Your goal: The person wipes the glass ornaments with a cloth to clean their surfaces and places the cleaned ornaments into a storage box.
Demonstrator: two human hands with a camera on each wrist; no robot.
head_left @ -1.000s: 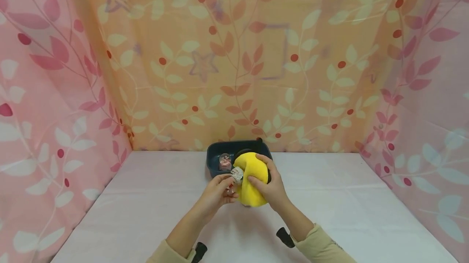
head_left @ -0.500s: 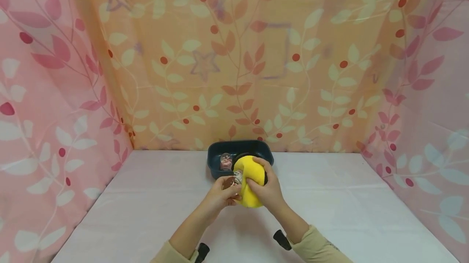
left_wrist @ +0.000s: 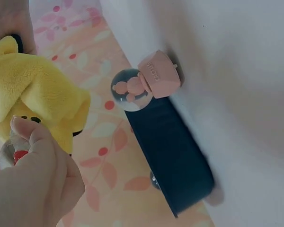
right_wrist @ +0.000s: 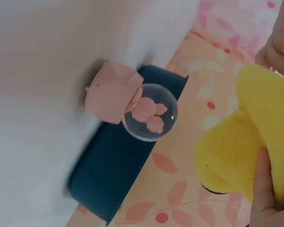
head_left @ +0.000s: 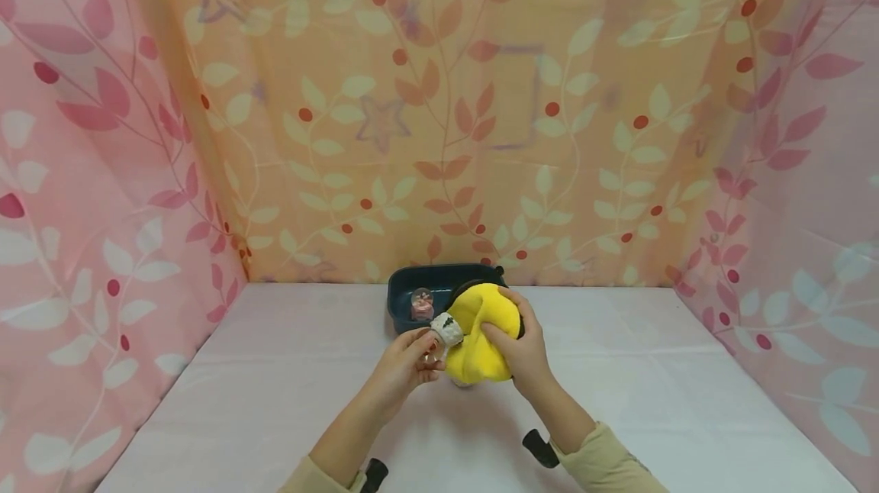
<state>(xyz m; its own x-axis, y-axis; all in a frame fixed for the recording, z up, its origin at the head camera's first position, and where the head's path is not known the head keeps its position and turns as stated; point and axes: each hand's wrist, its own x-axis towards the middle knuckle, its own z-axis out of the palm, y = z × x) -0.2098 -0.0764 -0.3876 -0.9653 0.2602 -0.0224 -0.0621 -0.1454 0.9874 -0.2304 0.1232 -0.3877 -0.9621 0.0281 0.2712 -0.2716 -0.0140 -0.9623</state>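
Note:
My left hand pinches a snow globe by its clear ball; its white, bumpy base points up toward a yellow plush cloth. In the left wrist view, something red shows inside the ball behind the fingers. My right hand grips the cloth, thumb on its front and fingers behind. The cloth has black trim and small black spots, and its fold lies right beside the base. A pink snow globe with pink figures in its ball stands on the table, mostly hidden by the cloth in the head view.
Behind the hands stands a dark blue bin with another pink snow globe inside. A round black edge shows at the bin's right, behind the cloth. Patterned curtains enclose the white table at the back and sides.
The cloth first closes over the globe's base, then my right hand draws it back to the right and the white base shows again. My left hand keeps its hold on the ball.

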